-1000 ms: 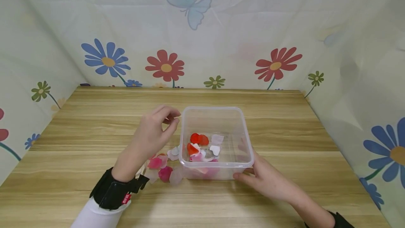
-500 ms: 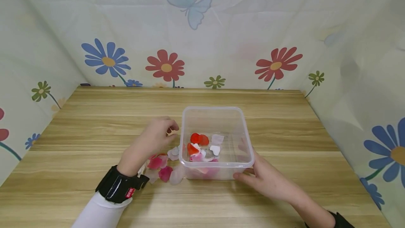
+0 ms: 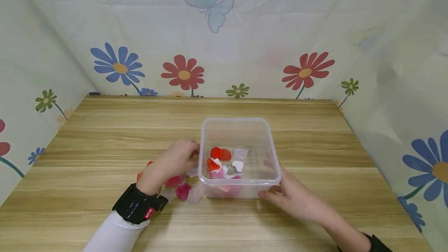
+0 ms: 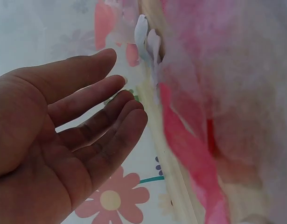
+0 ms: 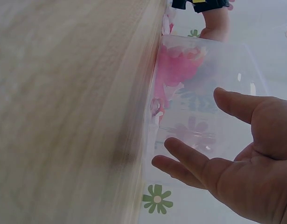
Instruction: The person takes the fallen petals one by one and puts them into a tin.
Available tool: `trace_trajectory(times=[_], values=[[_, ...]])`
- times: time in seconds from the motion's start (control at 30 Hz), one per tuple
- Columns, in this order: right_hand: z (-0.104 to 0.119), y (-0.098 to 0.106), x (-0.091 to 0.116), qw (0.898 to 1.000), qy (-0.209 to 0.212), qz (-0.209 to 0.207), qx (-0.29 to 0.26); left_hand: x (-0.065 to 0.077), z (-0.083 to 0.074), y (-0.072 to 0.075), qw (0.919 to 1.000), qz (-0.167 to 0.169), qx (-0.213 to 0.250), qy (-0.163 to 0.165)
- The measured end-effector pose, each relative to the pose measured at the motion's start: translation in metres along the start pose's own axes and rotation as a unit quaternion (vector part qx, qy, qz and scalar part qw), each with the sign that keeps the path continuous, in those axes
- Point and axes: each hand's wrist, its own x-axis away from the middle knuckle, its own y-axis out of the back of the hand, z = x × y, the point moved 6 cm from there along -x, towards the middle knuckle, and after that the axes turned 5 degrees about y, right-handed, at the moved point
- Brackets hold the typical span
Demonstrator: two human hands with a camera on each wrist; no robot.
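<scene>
A clear square plastic box [image 3: 241, 185] stands on the wood-grain table, with red, white and pink petals [image 3: 225, 154] lying on its floor. Loose petals [image 3: 183, 192] are heaped against its left side. My left hand [image 3: 175, 162] is low beside the box's left wall, over this heap. In the left wrist view its fingers [image 4: 117, 133] bend loosely with nothing between them, and pink and white petals [image 4: 190, 154] are close by. At the box's front right corner is my right hand [image 3: 290, 197]. Its fingers [image 5: 187, 156] are spread along the wall, thumb apart.
The wooden table [image 3: 140, 116] reaches back to a white cloth backdrop [image 3: 252, 42] printed with flowers and a butterfly. More cloth rises on the left and right sides. Orange-red petals [image 3: 139, 175] show beyond the left wrist, which wears a black strap [image 3: 134, 204].
My left hand has come down from beside the box's rim to the petals at its left wall. The right hand and the box have stayed put.
</scene>
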Motion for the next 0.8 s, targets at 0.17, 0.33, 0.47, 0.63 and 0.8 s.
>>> trace_trajectory(times=[0.17,0.33,0.47,0.63,0.8], values=[[-0.001,0.000,0.000,1.000,0.001,0.000,-0.002,0.000,0.002,-0.006,0.9999,0.009,0.004,0.009],[-0.002,0.000,0.000,1.000,0.001,0.004,0.004,-0.002,0.005,-0.012,0.9998,0.018,0.000,0.007],[-0.002,0.000,0.000,1.000,-0.001,0.004,0.006,-0.003,0.006,-0.014,0.9998,0.018,-0.002,0.000],[-0.002,0.000,0.001,1.000,-0.004,0.002,0.009,-0.002,0.007,-0.014,0.9997,0.025,0.003,0.001],[-0.002,0.000,0.000,1.000,-0.001,0.003,0.005,-0.001,0.010,-0.012,0.9993,0.033,0.009,0.018]])
